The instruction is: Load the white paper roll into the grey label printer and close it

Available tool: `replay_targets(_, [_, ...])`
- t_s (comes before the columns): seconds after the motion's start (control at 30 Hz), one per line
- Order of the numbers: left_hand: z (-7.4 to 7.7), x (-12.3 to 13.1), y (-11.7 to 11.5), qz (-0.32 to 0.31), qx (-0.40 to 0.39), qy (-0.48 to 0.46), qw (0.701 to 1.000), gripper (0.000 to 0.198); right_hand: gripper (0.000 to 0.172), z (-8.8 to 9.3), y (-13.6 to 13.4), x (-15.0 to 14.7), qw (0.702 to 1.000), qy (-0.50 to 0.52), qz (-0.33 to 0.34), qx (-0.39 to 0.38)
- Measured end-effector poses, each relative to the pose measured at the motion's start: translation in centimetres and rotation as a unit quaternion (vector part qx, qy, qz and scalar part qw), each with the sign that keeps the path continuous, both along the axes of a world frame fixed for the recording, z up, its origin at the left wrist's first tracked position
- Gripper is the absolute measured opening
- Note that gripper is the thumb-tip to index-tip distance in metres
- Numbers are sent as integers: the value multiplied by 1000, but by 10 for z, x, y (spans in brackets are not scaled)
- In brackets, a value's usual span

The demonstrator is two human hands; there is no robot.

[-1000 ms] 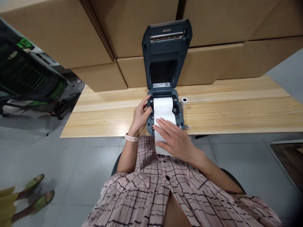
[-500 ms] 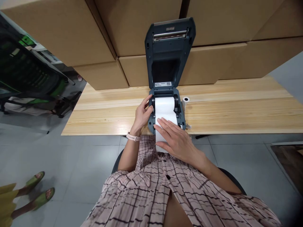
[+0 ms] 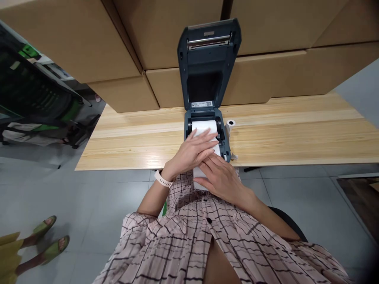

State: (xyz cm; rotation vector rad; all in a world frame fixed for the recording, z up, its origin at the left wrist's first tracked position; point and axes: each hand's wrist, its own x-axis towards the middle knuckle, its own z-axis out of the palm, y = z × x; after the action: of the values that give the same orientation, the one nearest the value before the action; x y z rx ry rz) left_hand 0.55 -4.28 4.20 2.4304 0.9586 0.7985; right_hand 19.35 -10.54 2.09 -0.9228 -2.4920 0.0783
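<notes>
A dark label printer (image 3: 226, 144) stands at the table's front edge with its lid (image 3: 207, 63) raised. Inside it sits a roll of white label paper (image 3: 204, 124), and a strip of that paper runs out over the front edge toward my lap. My left hand (image 3: 195, 150), open with fingers stretched out, lies across the paper over the printer's body. Just below it, my right hand (image 3: 222, 175) is spread flat on the hanging strip, its fingertips partly under the left hand. The two hands hide much of the printer's front.
A small white paper roll (image 3: 231, 124) stands right of the printer on the wooden table (image 3: 296, 134). Large cardboard boxes (image 3: 266, 75) are stacked behind it. At left are an office chair (image 3: 35, 86) and a person's feet in green sandals (image 3: 55, 248).
My left hand has left the printer's left side and moved right, onto the paper and against my right hand. The right hand stays on the strip. The view has shifted slightly.
</notes>
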Motion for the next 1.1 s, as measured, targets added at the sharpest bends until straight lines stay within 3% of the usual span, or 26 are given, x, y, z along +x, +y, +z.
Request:
replay_targets(0.13, [5, -3, 4, -37, -41, 98, 994, 47, 35, 1, 0, -2, 1000, 1, -3, 9])
replay_targets(0.3, [-2, -3, -9, -26, 11, 101, 994, 48, 35, 1, -1, 4, 999, 14, 24, 18])
replay_targets(0.37, [-11, 1, -23, -2, 51, 77, 996, 49, 38, 12, -2, 19, 997, 17, 70, -3])
replay_targets(0.47, [-25, 7, -49, 31, 100, 48, 993, 58, 36, 43, 10, 55, 981, 26, 170, -92])
replay_targets(0.5, [-29, 9, -57, 41, 115, 43, 992, 63, 33, 55, 21, 66, 977, 51, 177, -109])
replay_targets(0.57, [-34, 12, -69, 57, 142, 33, 988, 71, 25, 80, 56, 82, 981, 174, 66, -60])
replay_targets(0.6, [-36, 12, -74, 64, 153, 26, 986, 72, 25, 91, 79, 85, 962, 270, -34, -2])
replay_targets(0.67, [-39, 11, -81, 73, 167, 7, 983, 72, 36, 111, 133, 81, 899, 413, -138, 57])
replay_targets(0.77, [-42, 8, -88, 84, 187, -17, 979, 67, 57, 134, 208, 56, 845, 493, -143, -150])
replay_targets(0.87, [-42, 6, -92, 97, 215, -33, 971, 61, 82, 148, 247, 31, 825, 482, -77, -284])
replay_targets(0.97, [-40, 5, -96, 100, 221, -54, 969, 56, 89, 147, 241, 22, 849, 457, -67, -258])
replay_targets(1.07, [-39, 3, -100, 96, 223, -92, 966, 52, 79, 125, 194, 25, 900, 418, -69, -103])
replay_targets(1.1, [-40, 2, -102, 95, 225, -111, 963, 50, 69, 114, 172, 27, 917, 394, -55, -29])
